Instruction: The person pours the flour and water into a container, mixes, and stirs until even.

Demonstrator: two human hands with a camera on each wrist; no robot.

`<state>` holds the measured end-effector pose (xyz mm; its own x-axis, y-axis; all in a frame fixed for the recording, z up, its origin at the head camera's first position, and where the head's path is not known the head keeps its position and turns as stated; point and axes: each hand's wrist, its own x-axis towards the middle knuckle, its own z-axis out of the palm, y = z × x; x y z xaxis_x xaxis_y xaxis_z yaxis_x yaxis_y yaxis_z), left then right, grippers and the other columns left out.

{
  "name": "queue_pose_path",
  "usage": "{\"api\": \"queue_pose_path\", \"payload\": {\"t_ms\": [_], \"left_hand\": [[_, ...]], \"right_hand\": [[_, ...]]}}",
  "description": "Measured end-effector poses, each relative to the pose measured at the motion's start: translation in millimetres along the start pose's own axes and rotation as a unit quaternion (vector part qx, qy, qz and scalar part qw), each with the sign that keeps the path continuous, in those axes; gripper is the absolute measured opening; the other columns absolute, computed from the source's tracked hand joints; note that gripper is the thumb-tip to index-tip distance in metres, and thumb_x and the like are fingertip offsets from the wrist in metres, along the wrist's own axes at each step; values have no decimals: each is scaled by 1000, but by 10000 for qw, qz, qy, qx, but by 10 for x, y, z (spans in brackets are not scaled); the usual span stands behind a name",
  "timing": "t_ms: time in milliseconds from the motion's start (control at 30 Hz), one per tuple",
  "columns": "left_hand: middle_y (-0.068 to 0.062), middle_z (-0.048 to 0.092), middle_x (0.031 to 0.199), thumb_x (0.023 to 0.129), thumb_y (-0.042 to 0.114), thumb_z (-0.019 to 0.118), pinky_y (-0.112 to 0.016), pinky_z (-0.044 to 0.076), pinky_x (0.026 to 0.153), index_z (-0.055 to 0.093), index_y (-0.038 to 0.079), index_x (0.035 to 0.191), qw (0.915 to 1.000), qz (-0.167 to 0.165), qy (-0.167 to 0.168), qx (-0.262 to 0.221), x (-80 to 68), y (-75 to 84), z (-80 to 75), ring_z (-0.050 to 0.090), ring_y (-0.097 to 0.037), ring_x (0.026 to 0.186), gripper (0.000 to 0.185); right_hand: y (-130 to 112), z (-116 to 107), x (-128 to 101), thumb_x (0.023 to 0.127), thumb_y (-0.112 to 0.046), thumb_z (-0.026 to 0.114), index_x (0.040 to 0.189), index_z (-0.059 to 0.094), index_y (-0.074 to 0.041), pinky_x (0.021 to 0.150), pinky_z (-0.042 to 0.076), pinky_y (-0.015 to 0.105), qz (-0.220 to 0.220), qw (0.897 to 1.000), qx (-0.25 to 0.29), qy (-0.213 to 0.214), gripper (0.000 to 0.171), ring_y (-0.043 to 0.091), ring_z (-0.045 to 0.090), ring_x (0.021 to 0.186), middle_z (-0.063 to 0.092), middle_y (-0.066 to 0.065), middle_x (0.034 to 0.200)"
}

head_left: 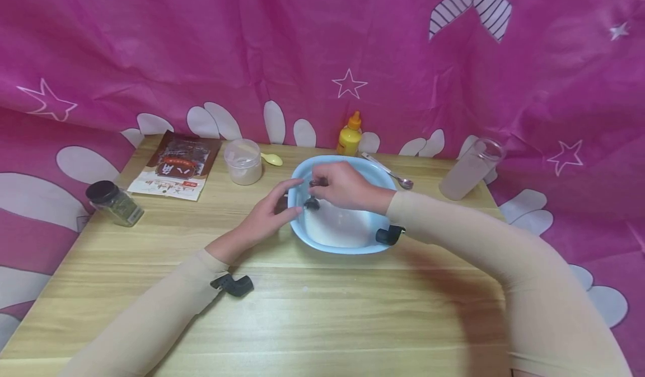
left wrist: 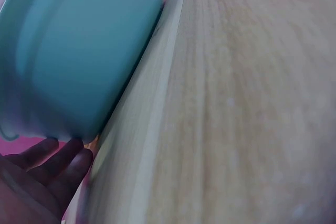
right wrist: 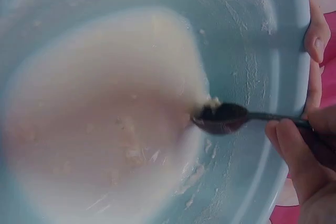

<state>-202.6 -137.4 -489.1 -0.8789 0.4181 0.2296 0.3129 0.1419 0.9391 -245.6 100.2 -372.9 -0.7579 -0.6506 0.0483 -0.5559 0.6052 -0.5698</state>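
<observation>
A light blue basin [head_left: 300, 228] stands on the table, with milky white liquid [right wrist: 100, 119] and a few pale bits inside. My right hand [head_left: 345, 185] reaches over the basin and pinches the handle of a dark spoon [right wrist: 223, 119]. The spoon's bowl is at the edge of the liquid, near the left inner wall, where pale crumbs cling. At the basin's left side is my left hand [head_left: 263, 214], thumb and forefinger spread at the rim. In the left wrist view its other fingers [left wrist: 68, 161] reach to the basin's outer wall, fairly straight.
Behind the basin stand a yellow squeeze bottle [head_left: 350, 137] and a metal spoon [head_left: 405, 183]. A tall clear jar [head_left: 468, 170] leans in view at right. Leftward are a tub of white powder [head_left: 244, 167], a yellow spoon [head_left: 272, 159], a brown-and-white packet [head_left: 176, 167] and a black-lidded spice jar [head_left: 118, 204].
</observation>
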Motion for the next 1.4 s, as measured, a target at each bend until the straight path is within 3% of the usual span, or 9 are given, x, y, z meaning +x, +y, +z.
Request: {"api": "queue_pose_path", "payload": {"t_ms": [167, 467, 733, 900, 1033, 1200, 1400], "left_hand": [[-24, 49, 165, 110, 14, 70, -56, 58, 113, 42, 18, 169, 10000, 47, -15, -68, -3, 27, 0, 62, -45, 142, 66], [-22, 42, 171, 110, 12, 69, -56, 56, 115, 41, 15, 170, 9999, 126, -55, -97, -10, -15, 9, 59, -47, 145, 67], [-20, 42, 172, 110, 15, 71, -56, 55, 116, 43, 19, 169, 9999, 111, -21, 18, 0, -14, 15, 60, -46, 144, 66], [-20, 43, 171, 110, 15, 70, -57, 54, 116, 43, 19, 169, 9999, 142, -20, 18, -2, -15, -1, 60, -46, 144, 66], [-20, 43, 171, 110, 15, 70, -56, 55, 116, 42, 20, 169, 9999, 129, -44, -52, -4, -17, 0, 60, -45, 144, 66], [-18, 43, 171, 110, 17, 70, -55, 56, 115, 43, 21, 169, 9999, 116, -45, -65, 1, -20, 3, 59, -44, 145, 65], [-21, 44, 169, 110, 13, 70, -56, 53, 118, 42, 17, 170, 9998, 163, -70, -112, 9, -30, -4, 59, -44, 146, 66]], "right_hand": [[18, -12, -33, 102, -14, 82, 91, 73, -14, 64, 57, 32, 28, 9997, 166, -150, 15, 14, 66, 73, 78, -8, 83], [170, -37, 24, 105, -15, 79, 95, 70, -10, 65, 57, 31, 541, 9968, 75, 579, 14, 18, 68, 78, 76, 0, 86], [223, -109, 3, 106, -17, 78, 101, 71, -11, 63, 58, 33, 829, 9919, -651, 711, 10, 21, 63, 75, 71, 1, 83], [235, -108, 8, 105, -15, 79, 97, 71, -11, 64, 58, 33, 697, 9934, -445, 794, 12, 20, 64, 76, 74, 1, 87], [241, -78, 15, 105, -15, 80, 95, 71, -12, 64, 57, 33, 367, 9976, 58, 581, 13, 20, 63, 76, 75, -1, 89], [226, -72, -40, 103, -17, 83, 93, 73, -17, 64, 55, 33, -31, 9996, 261, 63, 14, 16, 64, 77, 77, -9, 87], [151, -102, -155, 100, -12, 86, 96, 79, -16, 75, 64, 34, -614, 9921, 640, -882, 9, 12, 75, 86, 82, -8, 93]]}}
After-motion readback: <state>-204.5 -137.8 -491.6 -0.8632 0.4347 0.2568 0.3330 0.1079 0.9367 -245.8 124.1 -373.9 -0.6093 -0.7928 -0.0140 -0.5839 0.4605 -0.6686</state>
